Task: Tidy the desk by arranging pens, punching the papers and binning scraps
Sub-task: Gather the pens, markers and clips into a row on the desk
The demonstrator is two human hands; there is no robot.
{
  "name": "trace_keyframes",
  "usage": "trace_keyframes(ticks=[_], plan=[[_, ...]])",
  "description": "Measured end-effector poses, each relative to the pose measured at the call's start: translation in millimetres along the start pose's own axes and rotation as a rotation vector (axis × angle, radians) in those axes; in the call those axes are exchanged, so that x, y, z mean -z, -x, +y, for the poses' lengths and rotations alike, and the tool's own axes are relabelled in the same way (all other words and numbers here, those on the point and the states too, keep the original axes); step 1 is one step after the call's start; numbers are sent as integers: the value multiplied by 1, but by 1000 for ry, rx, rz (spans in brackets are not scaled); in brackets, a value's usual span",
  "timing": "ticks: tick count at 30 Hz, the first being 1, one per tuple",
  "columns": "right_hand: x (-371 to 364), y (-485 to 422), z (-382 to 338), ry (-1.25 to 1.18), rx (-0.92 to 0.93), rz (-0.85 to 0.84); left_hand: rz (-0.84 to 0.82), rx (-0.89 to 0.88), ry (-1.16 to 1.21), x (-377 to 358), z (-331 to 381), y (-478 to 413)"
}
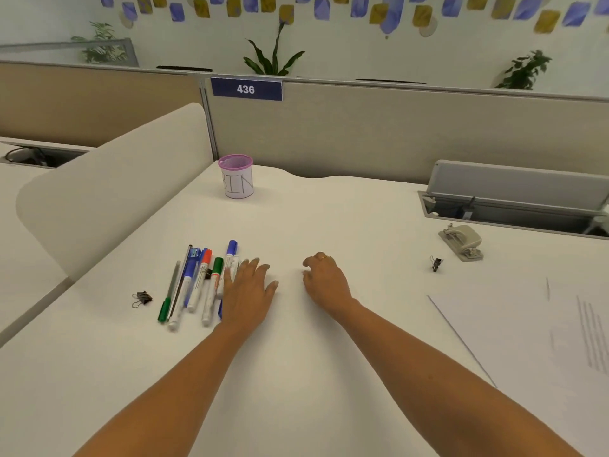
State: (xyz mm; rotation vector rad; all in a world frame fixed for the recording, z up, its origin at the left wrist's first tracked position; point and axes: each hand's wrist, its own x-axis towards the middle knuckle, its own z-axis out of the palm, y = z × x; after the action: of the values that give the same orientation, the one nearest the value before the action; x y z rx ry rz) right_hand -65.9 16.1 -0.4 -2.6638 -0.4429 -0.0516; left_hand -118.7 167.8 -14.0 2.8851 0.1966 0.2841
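Note:
Several pens and markers (197,282) lie side by side on the white desk, left of centre. My left hand (248,288) rests flat with fingers spread, its edge against the rightmost blue marker (231,255). My right hand (324,278) sits on the desk a little to the right, fingers curled downward, holding nothing that I can see. A pink-rimmed mesh cup labelled BIN (237,178) stands at the back. A grey hole punch (463,240) sits at the right. Sheets of paper (527,331) lie at the lower right.
One black binder clip (142,297) lies left of the pens and another (435,262) beside the punch. A beige partition with a 436 sign (246,89) bounds the back. An open cable tray (514,209) is at the far right.

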Motion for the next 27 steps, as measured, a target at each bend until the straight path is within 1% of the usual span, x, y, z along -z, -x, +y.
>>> trace_keyframes(ticks=[3, 7, 11, 14, 18, 21, 23, 27], plan=[[21, 6, 46, 170, -107, 61, -69, -56, 42, -11, 22, 1], [52, 15, 104, 295, -307, 108, -119, -42, 87, -19, 34, 4], [73, 19, 138, 260, -501, 119, -95, -40, 99, -22, 30, 8], [79, 17, 146, 165, -564, 88, -86, -46, 105, -23, 30, 9], [76, 13, 144, 135, -555, 139, -81, -42, 94, -24, 29, 8], [69, 10, 138, 95, -495, 176, -86, -39, 107, -24, 28, 8], [64, 8, 129, 47, -440, 187, -87, -39, 113, -23, 29, 8], [44, 4, 95, -96, -250, 186, -75, -27, 144, -20, 28, 12]])
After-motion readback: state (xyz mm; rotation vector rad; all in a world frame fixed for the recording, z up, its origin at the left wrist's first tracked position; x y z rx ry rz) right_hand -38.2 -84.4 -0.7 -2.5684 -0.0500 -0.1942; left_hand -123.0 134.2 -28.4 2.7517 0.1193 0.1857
